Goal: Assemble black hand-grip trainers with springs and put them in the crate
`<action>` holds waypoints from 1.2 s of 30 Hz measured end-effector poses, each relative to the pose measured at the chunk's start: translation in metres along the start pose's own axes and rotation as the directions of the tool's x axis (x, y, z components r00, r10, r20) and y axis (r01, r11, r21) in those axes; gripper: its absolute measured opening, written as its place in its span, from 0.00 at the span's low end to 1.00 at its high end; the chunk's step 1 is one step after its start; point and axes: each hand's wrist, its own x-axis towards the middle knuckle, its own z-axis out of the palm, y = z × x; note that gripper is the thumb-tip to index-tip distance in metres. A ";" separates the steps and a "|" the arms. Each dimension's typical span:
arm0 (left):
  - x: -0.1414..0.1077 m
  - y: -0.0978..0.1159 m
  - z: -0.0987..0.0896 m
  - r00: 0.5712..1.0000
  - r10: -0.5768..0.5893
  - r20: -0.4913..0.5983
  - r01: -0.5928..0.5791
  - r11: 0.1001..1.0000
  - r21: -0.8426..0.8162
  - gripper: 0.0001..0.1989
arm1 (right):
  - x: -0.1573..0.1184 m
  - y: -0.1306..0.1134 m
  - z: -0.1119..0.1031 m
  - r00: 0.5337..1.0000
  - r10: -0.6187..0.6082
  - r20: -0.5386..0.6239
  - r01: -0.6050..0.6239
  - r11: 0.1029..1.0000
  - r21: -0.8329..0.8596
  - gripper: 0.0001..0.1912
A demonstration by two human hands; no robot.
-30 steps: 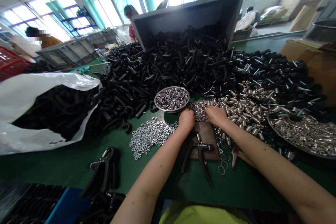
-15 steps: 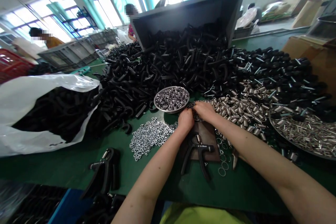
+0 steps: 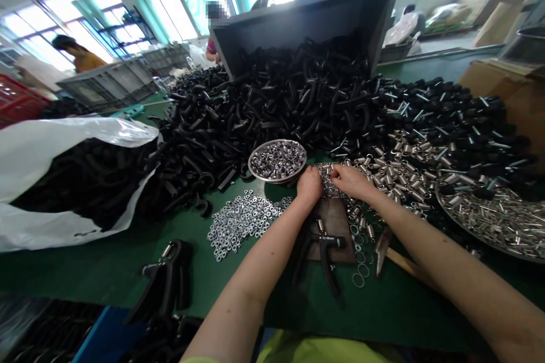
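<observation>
My left hand [image 3: 309,185] is curled closed at the left edge of a container of small metal parts [image 3: 327,182]; anything in its fingers is hidden. Over that container's right side, the fingertips of my right hand [image 3: 351,182] are pinched together, on what I cannot make out. Nearer me, a black hand grip exerciser [image 3: 328,264] with a spring lies partly on a brown plate [image 3: 340,215]. A round metal bowl [image 3: 251,169] of small shiny metal parts stands left of my left hand. Loose nuts [image 3: 242,221] are heaped on the green table.
Springs [image 3: 394,173] lie to the right, with metal rings [image 3: 358,280] and a hammer [image 3: 383,252] nearer me. Black handles [image 3: 272,108] spill from a tipped grey bin [image 3: 306,8]. A white sack [image 3: 25,147] lies left. A large tray [image 3: 481,238] of pins stands right. Co-workers sit beyond.
My hands have come apart. The right moved to the right over the small parts; the left shifted slightly right and up. More of the parts container and the hammer's handle now shows.
</observation>
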 end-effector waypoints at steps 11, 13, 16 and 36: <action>-0.010 0.003 -0.007 0.999 -0.028 0.034 0.028 1.000 0.006 0.12 | 0.011 -0.002 0.007 0.998 0.038 0.041 -0.036 0.999 -0.028 0.11; -0.018 0.001 -0.011 0.999 -0.031 0.031 0.032 0.999 -0.008 0.12 | 0.016 -0.008 0.010 0.996 0.071 0.052 -0.068 0.996 -0.063 0.11; -0.032 -0.002 -0.019 0.999 -0.036 0.018 0.037 0.998 -0.047 0.12 | 0.023 -0.018 0.015 0.990 0.126 0.068 -0.118 0.987 -0.109 0.16; -0.155 -0.048 -0.039 0.994 -0.034 0.108 0.093 0.787 -0.609 0.07 | -0.034 -0.031 0.008 1.000 -0.009 0.015 0.001 0.882 0.471 0.15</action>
